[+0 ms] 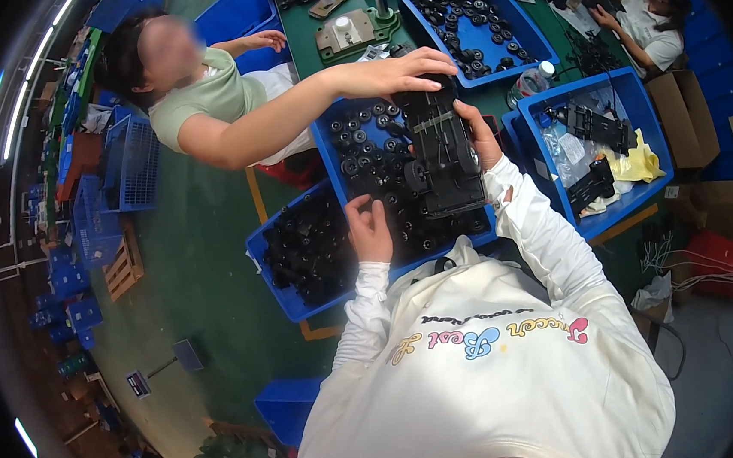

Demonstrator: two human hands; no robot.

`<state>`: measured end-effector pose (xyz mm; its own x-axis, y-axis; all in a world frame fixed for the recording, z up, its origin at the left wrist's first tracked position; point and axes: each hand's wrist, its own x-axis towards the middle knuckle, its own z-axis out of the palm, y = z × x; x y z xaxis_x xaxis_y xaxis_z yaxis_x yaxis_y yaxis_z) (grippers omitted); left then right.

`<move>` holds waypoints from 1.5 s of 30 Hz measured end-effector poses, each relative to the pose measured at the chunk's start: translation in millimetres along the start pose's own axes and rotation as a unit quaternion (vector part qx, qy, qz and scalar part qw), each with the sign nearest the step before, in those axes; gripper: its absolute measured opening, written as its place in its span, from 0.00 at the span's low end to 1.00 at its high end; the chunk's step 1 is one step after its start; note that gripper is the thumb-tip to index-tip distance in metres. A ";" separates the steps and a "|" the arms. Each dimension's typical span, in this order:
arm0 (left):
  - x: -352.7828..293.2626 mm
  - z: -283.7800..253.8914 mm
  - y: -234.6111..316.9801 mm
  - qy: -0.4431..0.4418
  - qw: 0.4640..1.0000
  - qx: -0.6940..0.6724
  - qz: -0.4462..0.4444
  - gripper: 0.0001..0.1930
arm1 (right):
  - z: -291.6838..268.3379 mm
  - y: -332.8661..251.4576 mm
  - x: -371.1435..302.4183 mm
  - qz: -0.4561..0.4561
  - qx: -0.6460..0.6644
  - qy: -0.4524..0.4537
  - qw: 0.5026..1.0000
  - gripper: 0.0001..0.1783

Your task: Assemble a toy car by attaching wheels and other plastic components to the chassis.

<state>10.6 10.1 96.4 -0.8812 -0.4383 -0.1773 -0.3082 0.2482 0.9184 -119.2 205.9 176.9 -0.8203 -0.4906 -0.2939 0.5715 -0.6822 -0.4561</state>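
Note:
A long black toy-car chassis (443,158) lies over a blue bin of small black wheels (330,150) in front of me. My right hand (481,134) grips the chassis on its right side near the far end. My left hand (369,229) is low over the wheels at the bin's near edge, back up and fingers partly curled; whether it holds a wheel is hidden. A co-worker in a green shirt reaches across from the left, and that person's hand (397,71) rests on the far end of the chassis.
A second blue bin (271,275) of black parts sits to the left. Another bin of wheels (541,39) stands farther back. The right bin (631,92) holds black frames, plastic bags and a yellow cloth. A metal press fixture (351,32) and a bottle (531,82) stand on the green table. Another person sits far right.

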 end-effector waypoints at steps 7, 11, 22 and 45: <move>5.2 1.7 -2.2 0.015 0.999 0.042 0.009 0.15 | 22.0 1.2 22.5 0.018 -0.029 -0.018 0.999 0.25; 17.9 8.2 -5.0 0.043 0.996 0.053 0.048 0.16 | 35.8 -4.3 51.4 -0.079 -0.163 -0.047 0.982 0.32; 84.8 24.5 -63.2 0.184 0.934 0.295 0.079 0.38 | -119.6 47.7 25.2 -0.337 -0.651 0.238 0.637 0.33; 140.0 10.9 -79.8 0.085 0.969 0.233 0.005 0.22 | -183.4 99.3 -6.3 -0.203 -0.685 0.424 0.556 0.16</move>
<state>-92.0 -61.7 -5.5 -0.8251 -0.5604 -0.0718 -0.4636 0.5989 0.6530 -61.6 240.7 -20.6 -0.9233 0.3819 0.0414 0.2579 0.6962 -0.6699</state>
